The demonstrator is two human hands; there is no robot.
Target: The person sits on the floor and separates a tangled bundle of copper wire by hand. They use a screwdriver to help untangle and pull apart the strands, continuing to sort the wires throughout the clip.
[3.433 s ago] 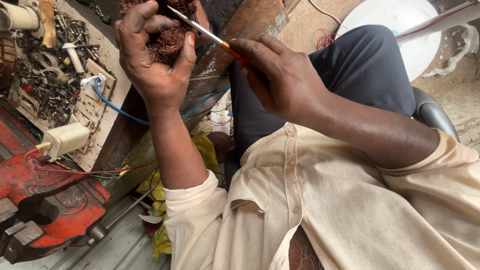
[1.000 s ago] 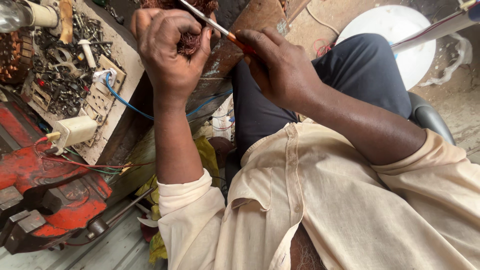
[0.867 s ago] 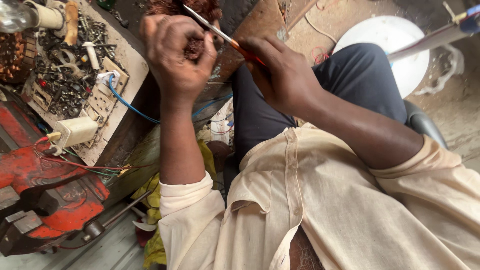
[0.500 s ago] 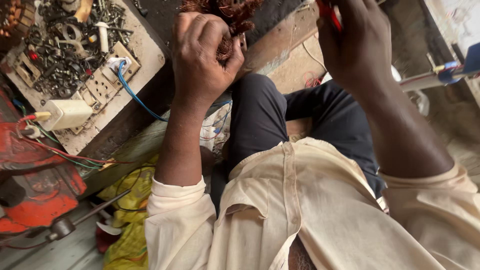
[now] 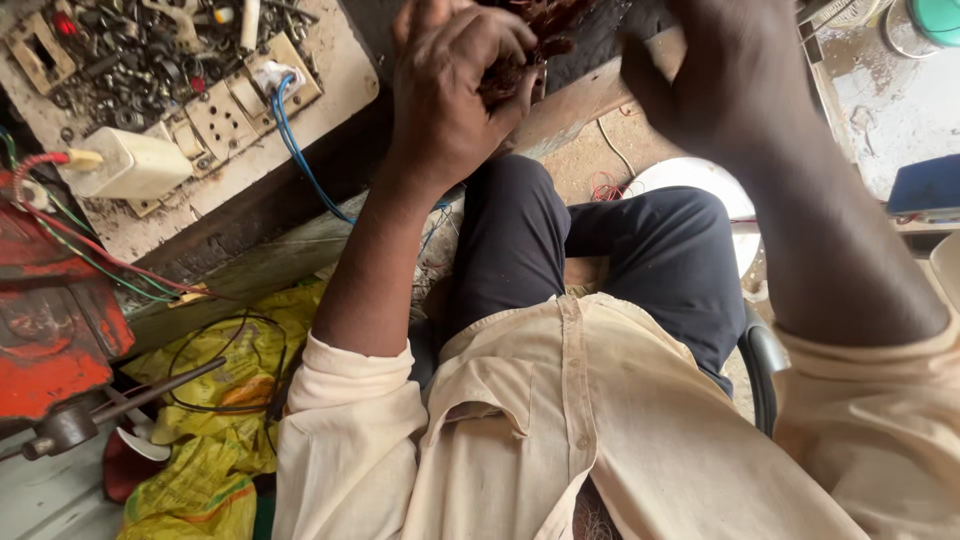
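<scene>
Two hands (image 5: 450, 100), one copper-wire bundle (image 5: 530, 40)

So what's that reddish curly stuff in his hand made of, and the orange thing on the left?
The tangle in the left hand looks like bare copper wire: thin, reddish-brown strands. The vise seems painted metal: orange-red coat, worn and grimy, with a grey steel handle.

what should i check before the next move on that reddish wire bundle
1. Left hand grips the reddish wire bundle: ok, fingers wrapped round it.
2. Bundle fully in view: not ok, its top is cut off by the frame edge.
3. Right hand holds a tool: cannot tell, only its back shows.
4. Right hand touching the bundle: cannot tell, it sits beside it.
5. Blue cable from the switch board clear of the left forearm: ok, it runs beside it, apart.
</scene>
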